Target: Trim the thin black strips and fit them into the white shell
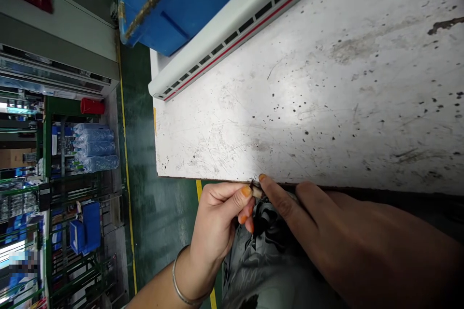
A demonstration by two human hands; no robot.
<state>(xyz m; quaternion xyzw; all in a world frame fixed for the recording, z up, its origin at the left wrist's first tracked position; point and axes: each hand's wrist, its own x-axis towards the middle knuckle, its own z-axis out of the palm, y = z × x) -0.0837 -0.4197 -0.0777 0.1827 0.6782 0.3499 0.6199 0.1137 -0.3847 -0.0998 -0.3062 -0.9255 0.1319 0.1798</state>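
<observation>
My left hand [221, 217] is at the front edge of the white tabletop [232, 125], with a bangle on its wrist. Its thumb and forefinger pinch a small tan piece [256, 192] that has a dark part at its upper end. My right hand [326, 227] comes in from the right, its forefinger stretched along the edge beside the piece. The other right fingers are curled, and a sliver of something greyish [293, 197] shows between them; I cannot make out what it is.
A long white housing [224, 34] with dark slots and a red stripe lies across the table's far side. Behind it stands a blue bin [181, 5]. Left of the table, a green floor [159, 231] with yellow lines runs past racks [47, 154] holding wrapped packs [96, 147].
</observation>
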